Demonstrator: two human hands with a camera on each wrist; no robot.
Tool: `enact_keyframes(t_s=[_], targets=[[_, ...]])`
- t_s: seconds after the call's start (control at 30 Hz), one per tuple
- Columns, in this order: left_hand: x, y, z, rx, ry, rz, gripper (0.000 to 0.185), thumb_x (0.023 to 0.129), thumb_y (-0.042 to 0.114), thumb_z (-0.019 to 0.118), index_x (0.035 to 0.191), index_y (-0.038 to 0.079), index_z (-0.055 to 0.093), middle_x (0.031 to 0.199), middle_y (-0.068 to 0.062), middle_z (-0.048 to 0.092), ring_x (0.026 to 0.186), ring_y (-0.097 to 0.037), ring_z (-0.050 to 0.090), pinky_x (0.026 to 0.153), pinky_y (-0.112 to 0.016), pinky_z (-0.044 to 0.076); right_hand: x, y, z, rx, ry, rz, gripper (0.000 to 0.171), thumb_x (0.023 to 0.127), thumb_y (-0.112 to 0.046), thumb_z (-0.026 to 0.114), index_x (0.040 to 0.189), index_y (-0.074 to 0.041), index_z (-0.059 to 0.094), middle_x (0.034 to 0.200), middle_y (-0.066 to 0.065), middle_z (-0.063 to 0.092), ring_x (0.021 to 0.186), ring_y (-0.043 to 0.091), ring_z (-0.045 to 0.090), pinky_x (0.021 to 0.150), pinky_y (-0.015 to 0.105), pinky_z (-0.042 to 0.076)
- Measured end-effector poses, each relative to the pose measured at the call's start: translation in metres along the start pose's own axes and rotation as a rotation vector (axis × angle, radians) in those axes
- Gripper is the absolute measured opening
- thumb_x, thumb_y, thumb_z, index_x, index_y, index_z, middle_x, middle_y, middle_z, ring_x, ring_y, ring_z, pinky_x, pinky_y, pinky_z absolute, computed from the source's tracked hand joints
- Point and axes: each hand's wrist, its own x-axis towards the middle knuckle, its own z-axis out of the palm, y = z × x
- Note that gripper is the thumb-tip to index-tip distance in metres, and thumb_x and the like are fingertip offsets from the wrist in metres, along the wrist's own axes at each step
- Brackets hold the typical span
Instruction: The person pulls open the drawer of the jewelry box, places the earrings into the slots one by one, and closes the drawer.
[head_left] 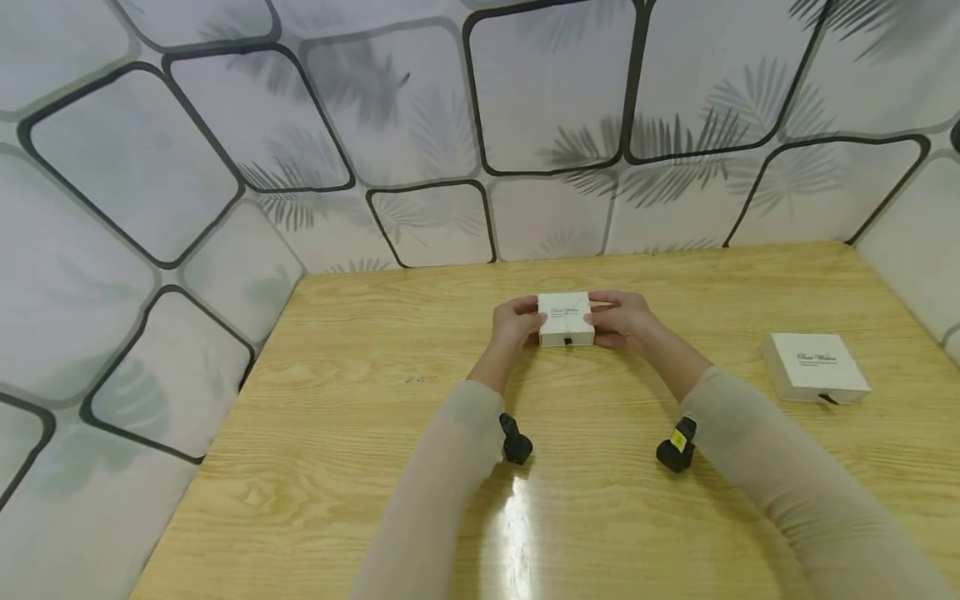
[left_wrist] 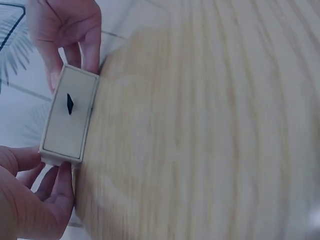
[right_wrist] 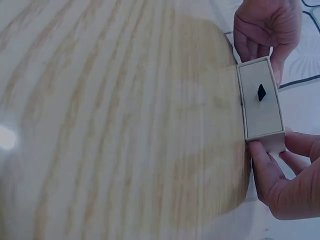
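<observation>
Both hands grip one small white box (head_left: 566, 318) between them, above the wooden surface (head_left: 360, 433).
The left hand (head_left: 516, 323) pinches its left end, the right hand (head_left: 622, 319) its right end. Two boxes in all: a second box (head_left: 815, 367) lies well right of the right hand, near the wall edge; bare wood spreads left.

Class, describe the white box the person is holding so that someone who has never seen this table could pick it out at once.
Start at the wooden table and go to its middle, near the far edge by the patterned wall. There a small white box sits between the left hand and the right hand, whose fingers grip its ends. Unlike the second white box, lying alone at the right, this one is held.
</observation>
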Motion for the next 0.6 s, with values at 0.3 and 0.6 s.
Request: enact_keyframes(t_s=[0.3, 0.6], targets=[[0.006, 0.002, 0.008, -0.092, 0.049, -0.076, 0.04, 0.085, -0.01, 0.061, 0.123, 0.002, 0.061, 0.129, -0.014, 0.058, 0.1, -0.018, 0.057, 0.084, -0.028, 0.051, 0.006, -0.001, -0.005, 0.035, -0.013, 0.024, 0.063, 0.093, 0.0, 0.055, 0.149, -0.014, 0.03, 0.151, 0.015, 0.033, 0.066, 0.003, 0.061, 0.066, 0.023, 0.056], [0.013, 0.003, 0.008, -0.029, 0.091, 0.02, 0.033, 0.087, -0.002, 0.064, 0.119, 0.002, 0.064, 0.12, -0.014, 0.061, 0.082, -0.012, 0.057, 0.066, -0.021, 0.048, 0.02, -0.006, -0.001, 0.006, 0.043, -0.009, 0.057, 0.094, -0.005, 0.055, 0.147, -0.015, 0.036, 0.143, 0.015, 0.044, 0.07, 0.003, 0.06, 0.068, 0.024, 0.055]])
